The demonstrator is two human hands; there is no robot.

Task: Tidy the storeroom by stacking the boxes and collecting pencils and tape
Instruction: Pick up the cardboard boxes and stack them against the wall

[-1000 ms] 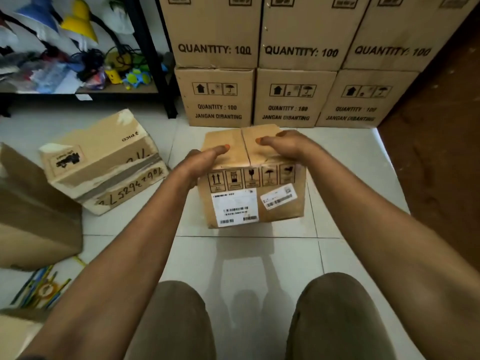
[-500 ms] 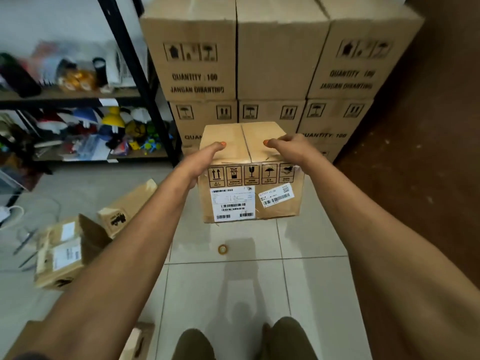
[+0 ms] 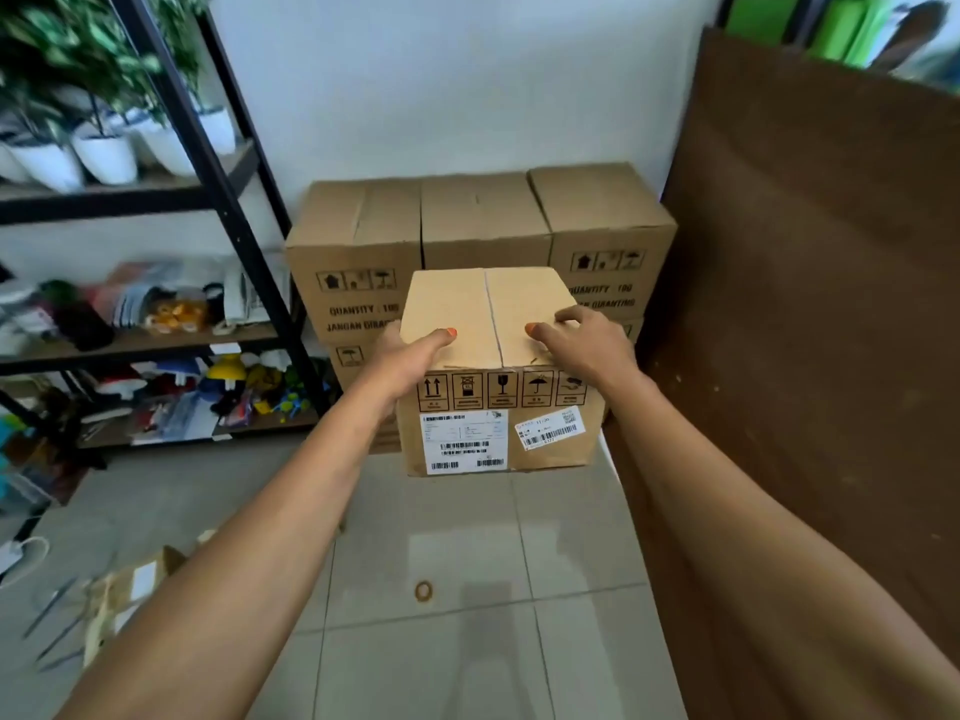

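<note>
1. The person stands with both arms stretched forward, carrying a small cardboard box (image 3: 498,376) in the air above the tiled floor (image 3: 467,641).
2. The left hand (image 3: 410,356) clasps the box's left top corner, thumb laid flat across the lid and the fingers hidden round the side.
3. The right hand (image 3: 582,345) grips the right top corner, thumb on the lid and fingers curled over the far edge.
4. The lid's two flaps meet in a seam down the middle; the near face carries a row of handling symbols, a white shipping label and a smaller barcode sticker.
5. Just behind the held box is a stack of larger cartons (image 3: 483,236) against the white wall, printed "QUANTITY : 100"; the held box's lid sits a little lower than the stack's top, and I cannot tell whether the two touch.
6. A small roll of tape (image 3: 424,590) lies flat on the floor below the box, well apart from it.
7. At the lower left another box (image 3: 124,600) lies tilted on the floor, with a few pencils (image 3: 52,623) scattered just beside it; they are blurred.
8. A black metal shelf (image 3: 223,210) runs along the left wall, with white potted plants (image 3: 104,153) on the upper level and cluttered, colourful items below.
9. A large brown board (image 3: 810,314) leans upright on the right.
</note>
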